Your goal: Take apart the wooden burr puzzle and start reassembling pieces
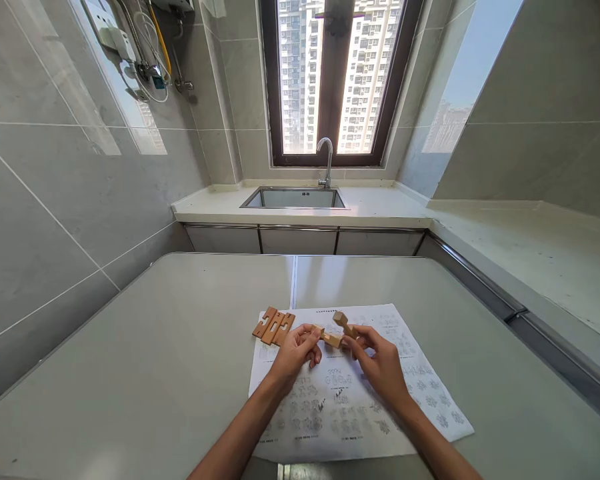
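Note:
Above a printed sheet (339, 445), both of my hands hold small notched wooden pieces. My left hand (295, 350) is closed, thumb and fingers pinching one light wooden puzzle piece (333, 341). In the fingers of my right hand (377, 360) is another wooden puzzle piece (341, 319), tilted with its block-like end upward. The two pieces are very close together; whether they touch or interlock I cannot tell. Just beyond my left hand lie several flat brown wooden pieces with cut-outs (271, 328), side by side at the sheet's upper left corner.
The sheet bears puzzle-like drawings and lies on a glossy table (130, 373). Beyond the table, a counter (210, 208) holds a sink (300, 198) with a faucet (326, 160) under a window. Another counter (545, 247) runs along the right; a tiled wall (55, 187) bounds the left.

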The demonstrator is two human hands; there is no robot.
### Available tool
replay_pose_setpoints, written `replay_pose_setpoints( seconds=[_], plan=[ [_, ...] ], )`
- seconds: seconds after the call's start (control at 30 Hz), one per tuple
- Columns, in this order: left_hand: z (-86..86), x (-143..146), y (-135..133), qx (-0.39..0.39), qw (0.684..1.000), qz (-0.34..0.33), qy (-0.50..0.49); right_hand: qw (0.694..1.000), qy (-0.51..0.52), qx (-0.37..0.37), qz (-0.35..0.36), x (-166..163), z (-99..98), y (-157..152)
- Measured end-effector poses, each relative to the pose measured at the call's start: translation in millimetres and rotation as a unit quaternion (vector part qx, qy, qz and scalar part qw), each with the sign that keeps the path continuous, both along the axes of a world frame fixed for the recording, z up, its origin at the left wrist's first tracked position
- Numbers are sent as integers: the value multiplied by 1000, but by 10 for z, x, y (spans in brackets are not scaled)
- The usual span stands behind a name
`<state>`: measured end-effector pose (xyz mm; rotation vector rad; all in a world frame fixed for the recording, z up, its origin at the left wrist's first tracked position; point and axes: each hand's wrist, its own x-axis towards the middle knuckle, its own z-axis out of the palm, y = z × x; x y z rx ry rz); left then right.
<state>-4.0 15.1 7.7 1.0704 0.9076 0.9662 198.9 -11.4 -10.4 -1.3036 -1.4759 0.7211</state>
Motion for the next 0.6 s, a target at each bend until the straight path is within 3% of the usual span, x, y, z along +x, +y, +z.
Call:
replay_pose_setpoints(
  seconds=[0.2, 0.4, 0.6],
  plan=[
    [-17, 28, -8, 67, 988, 76, 113, 998, -9, -28, -56, 52, -33, 107],
    [-56, 46, -72, 219, 915, 99, 324, 992, -106, -39, -63, 93, -191, 170],
    [-74, 37, -94, 255, 869, 110, 410, 985, -164, -35, -39, 99, -214, 161]
  ],
)
